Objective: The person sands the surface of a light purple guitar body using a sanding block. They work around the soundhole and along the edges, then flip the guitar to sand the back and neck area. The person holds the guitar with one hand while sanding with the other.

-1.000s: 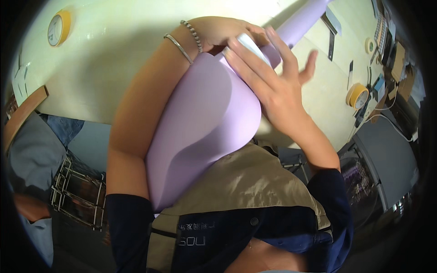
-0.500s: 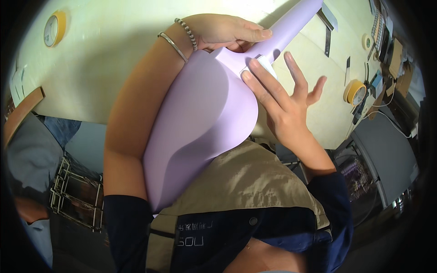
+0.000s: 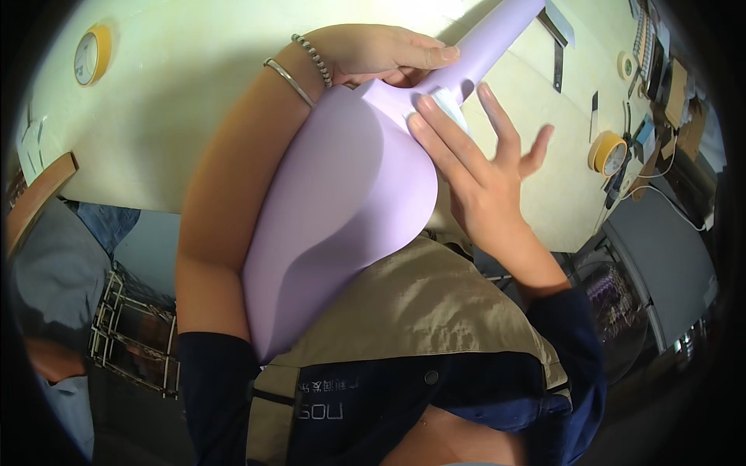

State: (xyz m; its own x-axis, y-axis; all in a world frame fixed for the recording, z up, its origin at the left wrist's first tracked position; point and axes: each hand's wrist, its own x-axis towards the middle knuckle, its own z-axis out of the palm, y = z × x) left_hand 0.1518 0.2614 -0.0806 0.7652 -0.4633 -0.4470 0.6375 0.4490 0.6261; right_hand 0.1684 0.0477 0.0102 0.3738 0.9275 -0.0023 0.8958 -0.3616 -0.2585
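Observation:
A smooth lavender guitar-like body [image 3: 342,194] with a long neck [image 3: 497,39] lies diagonally between my arms, against my apron. My left hand [image 3: 381,58] curls around the joint of neck and body, thumb along the neck and other fingers partly hidden; its forearm hugs the body's left side. My right hand [image 3: 486,179] presses a small white pad [image 3: 451,109] on the joint with index and middle fingertips. Its ring and little fingers are lifted apart, and its thumb is hidden.
Tape rolls [image 3: 92,54] [image 3: 608,154] lie left and right on the cream worktable [image 3: 140,124]. Knives, flat tools [image 3: 558,66], cardboard and cables crowd the right edge. A curved wooden piece [image 3: 43,194], a wire rack [image 3: 132,326] and part of another person [image 3: 54,357] are at left.
My right hand and white pad have moved down along the joint. My left thumb now shows stretched along the neck. The lavender body has shifted slightly left.

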